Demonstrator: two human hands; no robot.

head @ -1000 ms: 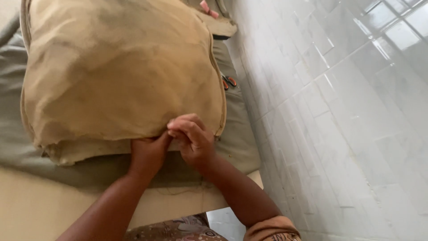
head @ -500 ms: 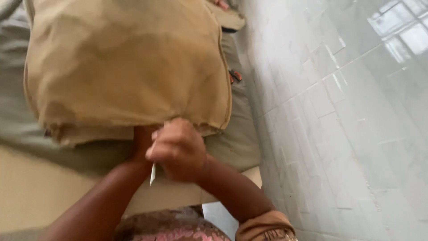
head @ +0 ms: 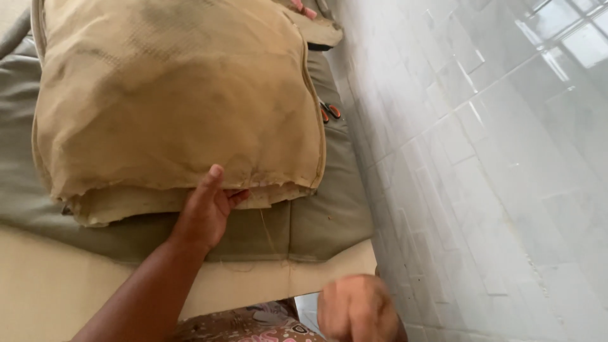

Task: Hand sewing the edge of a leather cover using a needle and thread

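A large tan cushion cover [head: 177,95] lies stuffed and bulging on a grey-green pad [head: 323,221]. Its frayed open edge [head: 126,199] faces me. My left hand [head: 206,212] pinches this edge near its middle, thumb on the top layer and fingers tucked under it. A thin loose thread [head: 267,231] hangs from the edge just right of that hand. My right hand [head: 358,310] is low in the view, away from the cover, blurred and closed in a fist. What it holds cannot be made out.
Orange-handled scissors [head: 329,113] lie on the pad by the cover's right side. White glossy tiles [head: 481,177] fill the right half. A cream board [head: 57,285] runs under the pad's near edge. My patterned clothing [head: 253,323] shows at the bottom.
Both hands were bunched together at the cover's open edge. Now my right hand has pulled back down toward me, and my left hand stays on the edge, holding it.
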